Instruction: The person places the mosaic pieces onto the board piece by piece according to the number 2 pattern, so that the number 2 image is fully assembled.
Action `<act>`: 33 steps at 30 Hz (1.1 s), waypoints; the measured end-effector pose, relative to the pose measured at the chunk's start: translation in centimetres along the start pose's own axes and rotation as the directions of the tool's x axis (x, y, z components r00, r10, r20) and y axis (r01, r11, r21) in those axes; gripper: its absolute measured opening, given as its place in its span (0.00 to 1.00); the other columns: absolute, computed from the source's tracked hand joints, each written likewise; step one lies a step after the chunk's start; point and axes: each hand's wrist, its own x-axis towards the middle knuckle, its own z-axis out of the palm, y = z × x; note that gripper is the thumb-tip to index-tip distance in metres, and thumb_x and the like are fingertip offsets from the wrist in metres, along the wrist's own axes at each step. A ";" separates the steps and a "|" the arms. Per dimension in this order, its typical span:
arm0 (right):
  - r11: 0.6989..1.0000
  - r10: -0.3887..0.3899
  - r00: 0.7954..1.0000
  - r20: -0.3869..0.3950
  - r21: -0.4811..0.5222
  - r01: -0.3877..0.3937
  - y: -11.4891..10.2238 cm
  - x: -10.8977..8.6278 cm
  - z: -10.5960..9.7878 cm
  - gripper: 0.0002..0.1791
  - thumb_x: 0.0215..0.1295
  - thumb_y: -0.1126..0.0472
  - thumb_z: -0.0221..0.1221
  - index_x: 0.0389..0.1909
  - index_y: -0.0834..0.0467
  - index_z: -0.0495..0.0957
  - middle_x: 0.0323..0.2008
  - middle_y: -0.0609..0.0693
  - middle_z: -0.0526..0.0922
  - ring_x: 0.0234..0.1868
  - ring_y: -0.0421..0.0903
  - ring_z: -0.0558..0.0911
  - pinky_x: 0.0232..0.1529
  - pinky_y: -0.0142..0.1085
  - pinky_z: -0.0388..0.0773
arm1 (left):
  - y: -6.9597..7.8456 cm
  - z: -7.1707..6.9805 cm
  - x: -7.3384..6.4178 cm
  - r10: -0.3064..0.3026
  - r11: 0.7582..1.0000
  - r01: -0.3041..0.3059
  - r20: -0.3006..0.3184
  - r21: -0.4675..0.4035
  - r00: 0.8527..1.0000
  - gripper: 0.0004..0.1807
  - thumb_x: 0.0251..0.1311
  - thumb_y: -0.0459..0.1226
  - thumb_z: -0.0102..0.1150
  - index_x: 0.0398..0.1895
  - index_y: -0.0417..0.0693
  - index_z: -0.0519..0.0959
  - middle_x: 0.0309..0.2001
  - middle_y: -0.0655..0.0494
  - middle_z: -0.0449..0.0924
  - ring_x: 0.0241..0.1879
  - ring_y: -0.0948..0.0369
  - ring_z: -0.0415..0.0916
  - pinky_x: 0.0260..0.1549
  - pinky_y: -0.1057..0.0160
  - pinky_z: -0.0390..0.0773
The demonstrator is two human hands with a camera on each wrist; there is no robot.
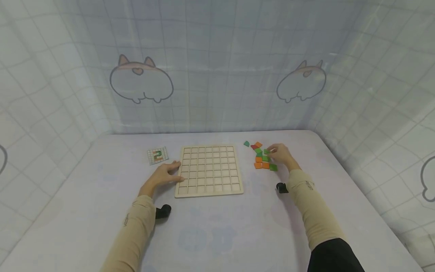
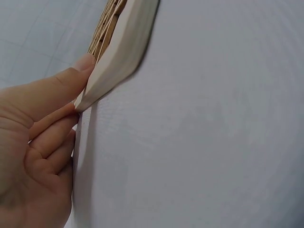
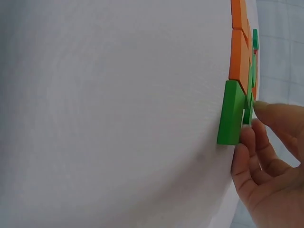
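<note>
A pale wooden grid board (image 1: 208, 170), its squares bare, lies flat on the table. My left hand (image 1: 164, 174) holds its left edge, the thumb (image 2: 71, 78) over the rim and the fingers at the side. To the right of the board is a loose cluster of small flat tiles: orange tiles (image 1: 258, 165), green tiles (image 1: 273, 167) and a red tile (image 1: 253, 146). My right hand (image 1: 281, 154) is at the cluster's right side, pinching a green tile (image 1: 266, 151) between thumb and fingertips. Close in the right wrist view stands the edge of another green tile (image 3: 230, 114).
A small card (image 1: 158, 155) with a coloured grid pattern lies left of the board. A dark green piece (image 1: 246, 143) sits at the cluster's far end. Black wrist mounts (image 1: 163, 211) stick out from both sleeves. Patterned curtains (image 1: 217, 75) enclose the white table (image 1: 217, 234) at the back and sides.
</note>
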 end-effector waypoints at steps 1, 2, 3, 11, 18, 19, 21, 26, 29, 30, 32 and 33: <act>1.000 -0.004 1.000 -0.007 0.000 0.004 0.0 0.0 0.0 0.18 0.61 0.65 0.56 0.52 0.68 0.75 0.52 0.70 0.74 0.54 0.64 0.73 0.54 0.54 0.73 | 0.0 0.0 0.0 -0.002 1.000 0.002 0.000 -0.007 1.000 0.44 0.51 0.45 0.69 0.67 0.34 0.60 0.70 0.35 0.50 0.70 0.41 0.44 0.69 0.43 0.45; 1.000 -0.004 1.000 -0.015 0.006 0.004 0.0 0.1 0.1 0.18 0.62 0.65 0.56 0.52 0.68 0.75 0.52 0.70 0.75 0.54 0.64 0.73 0.54 0.54 0.73 | 0.0 0.0 -0.1 -0.002 1.000 0.002 0.000 -0.011 1.000 0.44 0.51 0.45 0.68 0.67 0.33 0.60 0.69 0.35 0.50 0.70 0.41 0.45 0.69 0.44 0.45; 1.000 -0.004 1.000 -0.023 0.012 0.004 -0.1 0.1 0.2 0.18 0.62 0.65 0.56 0.52 0.68 0.75 0.52 0.70 0.75 0.54 0.63 0.74 0.54 0.53 0.73 | 0.0 0.1 -0.1 -0.005 1.000 0.005 -0.001 -0.017 1.000 0.44 0.51 0.45 0.68 0.67 0.34 0.60 0.69 0.36 0.50 0.70 0.41 0.45 0.69 0.44 0.45; 0.994 0.051 0.997 -0.056 0.098 -0.045 -1.9 1.1 1.2 0.17 0.66 0.62 0.55 0.53 0.65 0.75 0.51 0.65 0.75 0.50 0.58 0.74 0.53 0.49 0.75 | -0.3 -0.2 -0.3 0.005 0.997 -0.005 0.000 -0.074 1.000 0.39 0.53 0.43 0.67 0.65 0.34 0.64 0.70 0.37 0.50 0.71 0.43 0.47 0.69 0.45 0.45; 0.991 0.069 0.996 -0.053 0.115 -0.063 -3.1 2.4 2.1 0.16 0.65 0.61 0.57 0.50 0.64 0.76 0.49 0.61 0.77 0.44 0.53 0.75 0.49 0.43 0.76 | -0.4 -0.1 0.1 0.023 0.997 -0.024 -0.013 -0.079 1.000 0.38 0.52 0.42 0.68 0.64 0.33 0.65 0.69 0.36 0.52 0.70 0.43 0.49 0.69 0.45 0.46; 0.992 0.063 0.996 -0.058 0.114 -0.057 -3.1 2.5 2.2 0.16 0.64 0.61 0.57 0.49 0.65 0.77 0.48 0.60 0.77 0.43 0.53 0.75 0.48 0.42 0.76 | -0.4 0.0 0.1 0.021 0.997 -0.022 -0.014 -0.077 1.000 0.39 0.52 0.42 0.68 0.64 0.33 0.64 0.69 0.36 0.53 0.70 0.43 0.49 0.69 0.46 0.46; 0.994 0.039 0.997 -0.067 0.101 -0.032 -3.2 2.7 2.5 0.16 0.64 0.61 0.58 0.49 0.65 0.77 0.48 0.61 0.78 0.43 0.53 0.76 0.47 0.42 0.77 | -0.3 0.1 0.2 0.017 0.997 -0.018 -0.017 -0.076 1.000 0.40 0.52 0.42 0.68 0.65 0.32 0.63 0.69 0.36 0.53 0.70 0.43 0.49 0.69 0.46 0.46; 0.995 -0.007 0.997 -0.078 0.097 0.015 -4.0 2.9 3.0 0.18 0.65 0.61 0.57 0.52 0.67 0.75 0.51 0.63 0.78 0.50 0.55 0.76 0.53 0.45 0.76 | -0.1 0.1 0.0 -0.002 0.997 0.001 -0.018 -0.083 1.000 0.41 0.51 0.42 0.69 0.65 0.32 0.62 0.69 0.36 0.53 0.70 0.44 0.49 0.69 0.47 0.46; 0.996 -0.035 0.995 -0.095 0.074 0.042 -4.7 3.2 3.4 0.19 0.65 0.63 0.56 0.53 0.68 0.74 0.51 0.64 0.77 0.52 0.58 0.75 0.55 0.46 0.75 | 0.0 0.0 -0.1 -0.015 0.996 0.013 -0.022 -0.084 1.000 0.41 0.51 0.41 0.69 0.66 0.32 0.62 0.69 0.36 0.52 0.70 0.44 0.48 0.69 0.47 0.45; 0.997 -0.045 0.993 -0.105 0.055 0.050 -4.9 3.4 3.5 0.19 0.65 0.63 0.55 0.54 0.69 0.74 0.51 0.65 0.77 0.52 0.58 0.75 0.55 0.46 0.75 | 0.0 0.0 -0.1 -0.012 0.997 0.011 -0.022 -0.079 1.000 0.42 0.51 0.41 0.68 0.66 0.31 0.61 0.69 0.36 0.52 0.70 0.43 0.47 0.69 0.46 0.45; 0.999 -0.045 0.991 -0.126 0.020 0.048 -5.2 3.8 3.8 0.19 0.64 0.64 0.56 0.53 0.69 0.74 0.51 0.65 0.77 0.53 0.58 0.75 0.55 0.46 0.75 | 0.1 0.0 -0.1 -0.014 0.996 0.013 -0.020 -0.083 1.000 0.42 0.51 0.41 0.68 0.66 0.32 0.61 0.69 0.36 0.52 0.70 0.42 0.47 0.69 0.46 0.44; 0.999 -0.035 0.991 -0.132 0.009 0.036 -5.4 4.0 3.9 0.19 0.64 0.64 0.56 0.53 0.69 0.74 0.52 0.65 0.76 0.53 0.58 0.75 0.56 0.47 0.74 | 0.1 0.0 -0.1 -0.014 0.996 0.013 -0.020 -0.084 1.000 0.42 0.51 0.41 0.68 0.66 0.32 0.61 0.69 0.36 0.52 0.70 0.42 0.47 0.69 0.45 0.44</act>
